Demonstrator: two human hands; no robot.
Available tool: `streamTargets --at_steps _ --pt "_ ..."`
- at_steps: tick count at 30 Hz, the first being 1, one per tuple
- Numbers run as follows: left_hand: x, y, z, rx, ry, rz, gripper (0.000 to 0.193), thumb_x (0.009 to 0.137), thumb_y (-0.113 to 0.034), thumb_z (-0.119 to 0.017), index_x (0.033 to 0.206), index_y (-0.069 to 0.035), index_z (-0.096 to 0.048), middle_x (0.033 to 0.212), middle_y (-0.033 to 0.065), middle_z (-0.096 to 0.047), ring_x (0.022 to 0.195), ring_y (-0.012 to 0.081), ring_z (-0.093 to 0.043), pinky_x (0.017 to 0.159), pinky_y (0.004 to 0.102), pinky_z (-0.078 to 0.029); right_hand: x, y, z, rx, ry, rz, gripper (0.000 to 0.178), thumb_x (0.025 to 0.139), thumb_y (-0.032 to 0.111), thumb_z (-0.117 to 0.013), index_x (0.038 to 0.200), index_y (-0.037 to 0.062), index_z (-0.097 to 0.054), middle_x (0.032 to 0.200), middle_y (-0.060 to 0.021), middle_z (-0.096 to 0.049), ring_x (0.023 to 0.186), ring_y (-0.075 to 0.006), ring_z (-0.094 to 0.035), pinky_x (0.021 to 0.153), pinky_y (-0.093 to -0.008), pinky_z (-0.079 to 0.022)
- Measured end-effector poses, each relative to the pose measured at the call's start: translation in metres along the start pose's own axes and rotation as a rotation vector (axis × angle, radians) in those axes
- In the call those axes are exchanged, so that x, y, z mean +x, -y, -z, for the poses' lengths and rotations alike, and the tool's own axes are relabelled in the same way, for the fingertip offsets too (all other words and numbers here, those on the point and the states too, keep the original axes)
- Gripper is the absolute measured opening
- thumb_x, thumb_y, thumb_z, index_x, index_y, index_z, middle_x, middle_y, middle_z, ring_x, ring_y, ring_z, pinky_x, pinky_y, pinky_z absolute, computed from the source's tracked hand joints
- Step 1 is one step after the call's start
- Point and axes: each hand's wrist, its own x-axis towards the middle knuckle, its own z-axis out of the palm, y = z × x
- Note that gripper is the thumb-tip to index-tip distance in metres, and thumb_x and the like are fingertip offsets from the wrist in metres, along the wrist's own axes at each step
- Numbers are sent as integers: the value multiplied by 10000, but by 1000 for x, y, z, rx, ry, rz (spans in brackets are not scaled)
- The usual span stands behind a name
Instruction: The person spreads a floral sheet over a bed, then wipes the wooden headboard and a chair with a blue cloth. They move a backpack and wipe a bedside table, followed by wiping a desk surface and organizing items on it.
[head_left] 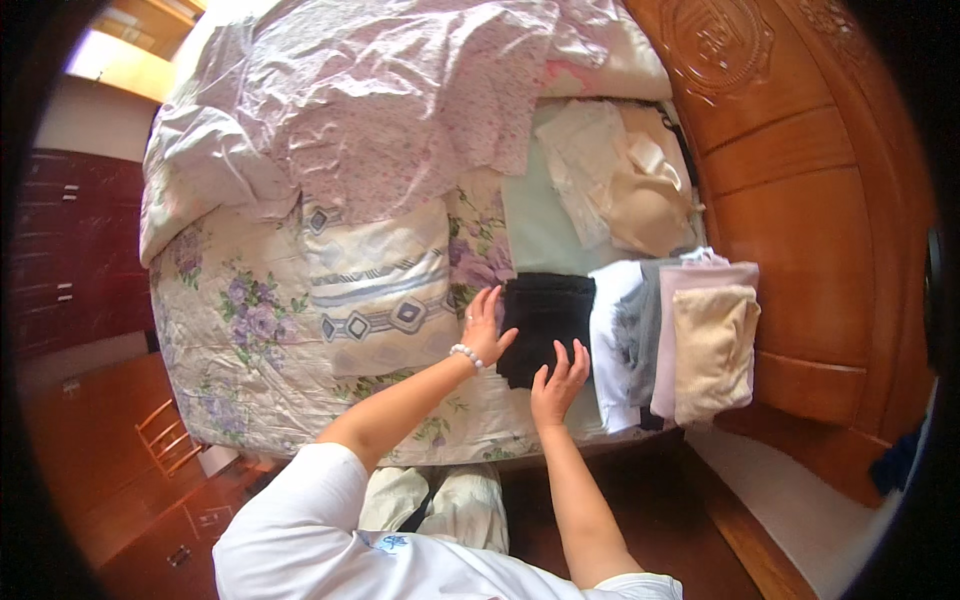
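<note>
1. The black folded garment [555,310] lies on the bed directly in front of the person, between the two hands. It forms a compact, roughly rectangular bundle, so its folding looks complete or nearly so; the layers inside cannot be seen.
2. The left hand [485,335], wearing a beaded bracelet [467,354], is at the bundle's left edge, fingers extended and thumb apart. It appears to have hold of nothing, though light contact is likely.
3. The right hand [560,385] is over the bundle's lower right part, fingers parted and slightly bent, with no cloth visibly gripped. Whether it presses or hovers, I cannot tell.
4. Just to the right, a white folded garment [612,340], a grey folded garment [642,335], a pale pink folded garment [740,275] and a cream folded garment [713,345] overlap in a neat row. These look finished.
5. Beyond them, a beige moulded-cup bra [648,210] and a white garment [575,165] lie loosely on a mint-green cloth [535,225]; these seem not yet folded.
6. Farther left, a diamond-patterned blanket [380,285] lies flat on the floral bedspread [245,310], below a rumpled pink-flowered sheet [400,130].
</note>
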Motion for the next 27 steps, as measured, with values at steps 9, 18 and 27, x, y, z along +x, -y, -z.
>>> streamTargets --at_steps 9,18,27 --pt "70 113 197 503 -588 -19 874 633 -199 -770 1399 -199 -348 1449 123 -280 1375 340 -209 1116 491 -188 102 19 -47 210 277 -101 200 800 148 -631 980 71 -672 997 -88 -604 925 -243 -602 864 -424 -440" --pt "113 177 236 760 -572 -146 413 741 -121 -656 1145 -171 -581 1270 80 -525 1144 268 -532 910 390 -474 296 75 -168 1615 372 -750 574 909 66 -537 1422 96 -281 1231 -160 -465 1005 -265 -593 799 -378 -487" --pt "125 176 276 359 -714 -122 117 950 -199 -491 1011 -134 -568 785 177 -619 737 377 -601 621 464 -464 339 63 -148 1678 169 -668 515 912 100 -553 1390 131 -365 1156 -70 -494 1057 -194 -535 808 -439 -436"
